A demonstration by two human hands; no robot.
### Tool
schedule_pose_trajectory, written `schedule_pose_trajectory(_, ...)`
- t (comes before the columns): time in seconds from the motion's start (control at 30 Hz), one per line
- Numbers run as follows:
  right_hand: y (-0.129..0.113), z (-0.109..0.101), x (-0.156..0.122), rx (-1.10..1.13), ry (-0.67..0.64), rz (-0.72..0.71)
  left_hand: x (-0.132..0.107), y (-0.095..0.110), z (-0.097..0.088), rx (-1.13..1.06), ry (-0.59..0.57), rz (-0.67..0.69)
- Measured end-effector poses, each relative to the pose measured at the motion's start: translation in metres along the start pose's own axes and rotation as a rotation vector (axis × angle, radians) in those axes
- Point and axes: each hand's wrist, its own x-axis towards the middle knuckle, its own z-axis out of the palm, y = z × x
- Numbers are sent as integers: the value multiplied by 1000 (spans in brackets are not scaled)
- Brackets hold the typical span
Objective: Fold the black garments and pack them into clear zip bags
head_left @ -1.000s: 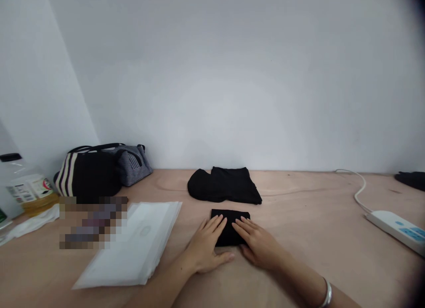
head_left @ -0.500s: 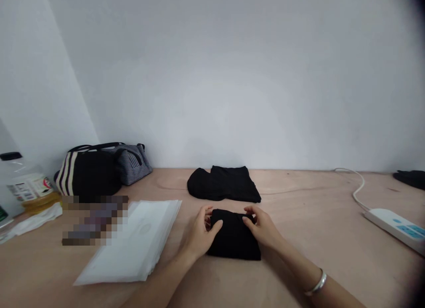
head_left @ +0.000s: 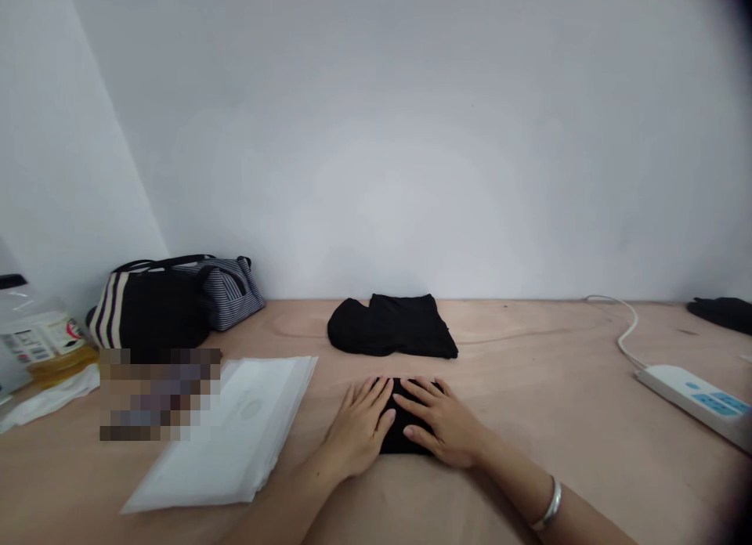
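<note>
left hand (head_left: 359, 427) and right hand (head_left: 442, 421): since half a second ago, both have moved from the far corners of the folded black cloth (head_left: 398, 439) to lie on top of it.
grip: on both hands the fingers are extended and a little spread, pressing down with the palm side; nothing is pinched.
folded cloth: it is on the desk (head_left: 529, 404), right before the person, and the hands cover much of it.
handling: i judge it light, soft and limp, not fragile, and not very slippery; its layers may slide or come unfolded if only one is lifted.
where to hold: better at both sides, thumbs above and fingers below all layers.
surroundings: another black cloth (head_left: 393, 327) lies flat behind, near the wall (head_left: 399, 153); a stack of white sheets (head_left: 229, 435) is to the left.
</note>
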Motion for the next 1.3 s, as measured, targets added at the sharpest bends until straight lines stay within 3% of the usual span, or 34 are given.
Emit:
schedule_pose_trajectory(0.07,-1,1,0,-49,42,78,0,3,-9,46,62,-10)
schedule_pose_trajectory(0.17,-1,-1,-3,-172,138,317,-2,1,-37,167,144,-95)
schedule_pose_trajectory(0.23,1,-5,-5,-262,184,481,-8,-9,-62,279,156,-235)
schedule_pose_trajectory(0.3,5,-11,-8,-320,223,556,-19,-25,-86,384,119,-400)
schedule_pose_trajectory(0.37,9,-17,-10,-318,261,487,-31,-43,-102,419,66,-537)
schedule_pose_trajectory(0.43,12,-21,-12,-266,257,322,-43,-57,-109,397,-9,-623)
schedule_pose_trajectory(0.5,13,-20,-12,-194,194,176,-51,-67,-109,372,-77,-652)
schedule_pose_trajectory(0.57,14,-15,-11,-125,95,119,-54,-70,-106,383,-114,-634)
schedule_pose_trajectory(0.73,18,-8,-11,-6,-80,125,-46,-60,-119,566,-31,-534)
schedule_pose_trajectory(0.87,23,-11,-10,40,-128,106,-28,-29,-136,595,124,-386)
schedule_pose_trajectory(0.97,25,-8,-10,47,-118,100,-6,2,-121,381,167,-259)
schedule_pose_trajectory(1.07,26,-2,-11,28,-72,140,17,25,-80,105,155,-165)
schedule_pose_trajectory(1.2,30,4,-13,32,-11,212,34,30,-21,4,138,-199)
schedule_pose_trajectory(1.3,31,8,-11,95,80,308,36,24,4,-54,164,-222)
